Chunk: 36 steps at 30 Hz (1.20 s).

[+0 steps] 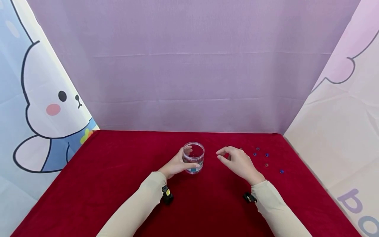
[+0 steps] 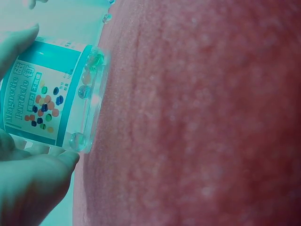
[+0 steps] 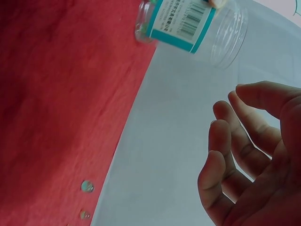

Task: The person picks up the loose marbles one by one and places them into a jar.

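My left hand (image 1: 177, 163) grips a clear plastic jar (image 1: 200, 160), fingers behind it and thumb across its front. The jar stands upright with its mouth uncovered. In the left wrist view its teal-and-white label (image 2: 40, 99) shows coloured dots, and several glass beads (image 2: 84, 91) lie at the bottom. To the right of the jar, my right hand (image 1: 239, 163) hovers over the cloth with loosely bent fingers. Nothing shows between its fingers in the right wrist view, where the thumb tip is near the fingertips.
Several small round beads (image 1: 267, 154) lie scattered on the red cloth (image 1: 112, 184) beyond and right of my right hand. A blue bead (image 1: 282, 171) is the one nearest the right edge. A lilac curtain (image 1: 189, 72) closes the back, with printed sheets at both sides.
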Motion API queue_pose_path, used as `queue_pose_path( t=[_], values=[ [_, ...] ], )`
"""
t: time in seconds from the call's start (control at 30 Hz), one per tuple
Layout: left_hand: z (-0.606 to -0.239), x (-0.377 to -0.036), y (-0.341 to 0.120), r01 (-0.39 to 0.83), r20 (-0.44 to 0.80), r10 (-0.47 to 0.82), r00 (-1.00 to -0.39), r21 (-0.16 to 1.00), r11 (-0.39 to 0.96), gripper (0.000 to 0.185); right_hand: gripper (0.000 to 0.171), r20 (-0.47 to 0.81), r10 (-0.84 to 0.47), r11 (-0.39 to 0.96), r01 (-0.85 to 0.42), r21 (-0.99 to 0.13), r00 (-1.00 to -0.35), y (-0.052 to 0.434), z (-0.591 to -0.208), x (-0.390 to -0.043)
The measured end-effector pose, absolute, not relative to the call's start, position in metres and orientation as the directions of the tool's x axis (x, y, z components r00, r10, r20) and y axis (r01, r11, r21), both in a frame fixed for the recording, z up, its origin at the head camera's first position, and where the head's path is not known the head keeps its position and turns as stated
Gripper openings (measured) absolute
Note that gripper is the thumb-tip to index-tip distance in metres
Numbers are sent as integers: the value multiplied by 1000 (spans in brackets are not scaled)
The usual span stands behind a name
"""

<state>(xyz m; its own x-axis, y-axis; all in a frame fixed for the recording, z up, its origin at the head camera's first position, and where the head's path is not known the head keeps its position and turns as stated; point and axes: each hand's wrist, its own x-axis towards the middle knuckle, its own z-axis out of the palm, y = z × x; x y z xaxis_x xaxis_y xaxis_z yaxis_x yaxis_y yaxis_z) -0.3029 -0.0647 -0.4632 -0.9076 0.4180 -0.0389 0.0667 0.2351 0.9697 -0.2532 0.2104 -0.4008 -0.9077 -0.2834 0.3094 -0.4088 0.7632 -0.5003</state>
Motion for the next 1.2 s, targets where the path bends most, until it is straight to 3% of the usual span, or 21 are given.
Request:
queue_pose_path(
  t=[0.63, 1.2],
  values=[
    [-461, -300, -65, 71, -39, 417, -908, 967, 244, 97, 16, 297, -188, 798, -321, -509, -936, 258, -412, -248],
    [-459, -299, -65, 70, -45, 417, -908, 964, 256, 97, 23, 251, -110, 836, -226, -500, -962, 314, -416, -229]
  ],
)
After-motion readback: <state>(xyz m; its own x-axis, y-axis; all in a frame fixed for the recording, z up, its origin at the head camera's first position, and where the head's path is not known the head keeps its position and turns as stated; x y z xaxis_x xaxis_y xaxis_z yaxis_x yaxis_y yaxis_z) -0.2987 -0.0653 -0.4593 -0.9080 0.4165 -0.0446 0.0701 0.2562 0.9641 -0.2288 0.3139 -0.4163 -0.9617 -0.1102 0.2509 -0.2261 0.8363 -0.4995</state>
